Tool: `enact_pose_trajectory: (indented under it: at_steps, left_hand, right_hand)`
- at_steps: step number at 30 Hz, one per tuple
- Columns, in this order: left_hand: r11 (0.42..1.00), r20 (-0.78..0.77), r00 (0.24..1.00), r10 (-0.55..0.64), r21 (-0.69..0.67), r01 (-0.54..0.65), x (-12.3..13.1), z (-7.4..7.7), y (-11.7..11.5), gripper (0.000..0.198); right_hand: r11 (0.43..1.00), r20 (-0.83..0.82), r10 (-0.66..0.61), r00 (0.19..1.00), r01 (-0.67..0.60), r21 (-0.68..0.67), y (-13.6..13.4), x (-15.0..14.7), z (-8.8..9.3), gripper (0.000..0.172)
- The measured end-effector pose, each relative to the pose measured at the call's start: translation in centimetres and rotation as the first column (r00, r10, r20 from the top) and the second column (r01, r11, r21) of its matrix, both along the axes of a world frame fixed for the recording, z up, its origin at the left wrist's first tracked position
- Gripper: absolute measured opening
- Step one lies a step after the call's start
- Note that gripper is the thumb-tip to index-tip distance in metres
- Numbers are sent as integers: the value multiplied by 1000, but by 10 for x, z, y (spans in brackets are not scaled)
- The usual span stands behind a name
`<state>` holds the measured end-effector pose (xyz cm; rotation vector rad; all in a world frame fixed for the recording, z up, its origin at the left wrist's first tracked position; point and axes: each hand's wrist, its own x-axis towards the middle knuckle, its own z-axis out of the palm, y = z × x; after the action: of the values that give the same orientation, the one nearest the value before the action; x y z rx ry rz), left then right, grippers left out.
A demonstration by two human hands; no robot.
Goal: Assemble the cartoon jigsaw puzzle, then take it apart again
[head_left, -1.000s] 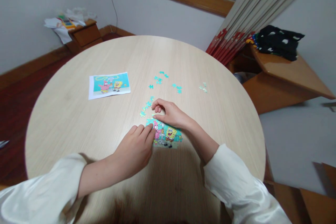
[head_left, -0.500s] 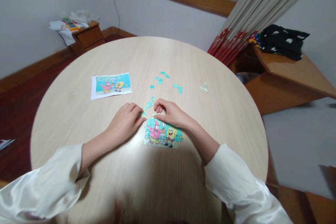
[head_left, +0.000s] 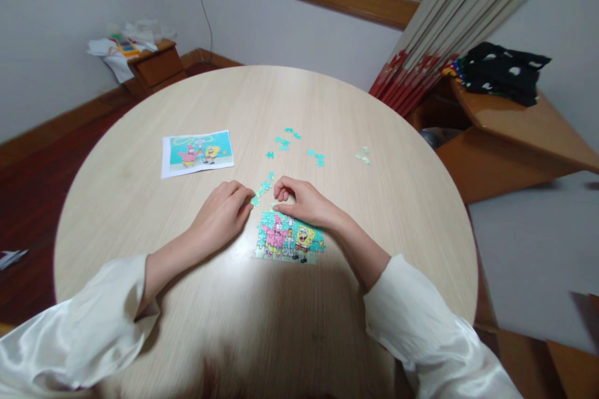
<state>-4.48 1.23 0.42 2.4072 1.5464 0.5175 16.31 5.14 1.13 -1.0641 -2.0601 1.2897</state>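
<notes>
A partly joined cartoon jigsaw puzzle (head_left: 285, 240) lies flat on the table, with pink, white and yellow figures on turquoise. My left hand (head_left: 224, 212) rests to its upper left. Its fingers are bent together, their tips at a turquoise puzzle piece (head_left: 256, 201) in a slanting row of loose pieces (head_left: 265, 186). My right hand (head_left: 302, 201) lies over the puzzle's upper edge and hides part of it. Its thumb touches that edge near a small yellowish bit, while the other fingers curl above, apart from the thumb.
Several turquoise pieces (head_left: 282, 143) lie farther back, with more turquoise pieces (head_left: 318, 158) to their right. Some pale pieces (head_left: 363, 156) are at the right. A printed reference picture (head_left: 199, 153) lies at the left on the round wooden table (head_left: 281, 330).
My left thumb has drawn back from the puzzle's upper left corner, uncovering it. The left fingertips stay by the loose piece. My right hand has hardly moved.
</notes>
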Motion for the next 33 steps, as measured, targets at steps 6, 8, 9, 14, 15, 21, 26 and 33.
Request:
enact_pose_trajectory:
  at_steps: [6,8,9,14,15,21,26,33]
  left_hand:
    - [1000,24,1000,-11,2,11,-2,-2,1,18]
    - [1000,28,1000,-12,-3,12,-2,-2,2,18]
    - [1000,27,1000,-12,-5,13,-2,-2,2,18]
    - [1000,27,999,-16,-19,17,-2,-3,2,16]
    - [1000,30,999,-19,-19,20,-2,-4,2,16]
    - [999,10,999,-45,10,45,-1,-7,1,17]
    - [997,31,997,-69,23,68,0,-9,1,16]
    - [996,91,992,-87,10,86,4,-8,-1,10]
  right_hand:
    - [997,-70,-48,996,44,-55,1,-1,-4,5]
    - [997,-76,-71,995,68,-42,1,-2,-5,1]
    - [997,-74,-79,994,77,-30,1,-2,-6,1]
    - [995,-56,-96,994,96,6,1,-3,-7,4]
    - [995,-55,-95,994,96,8,1,-3,-8,4]
    - [995,-51,-92,994,93,24,1,-3,-8,5]
    - [995,-38,-93,995,94,25,1,-3,-8,4]
    - [996,-39,-88,995,89,26,0,-3,-8,5]
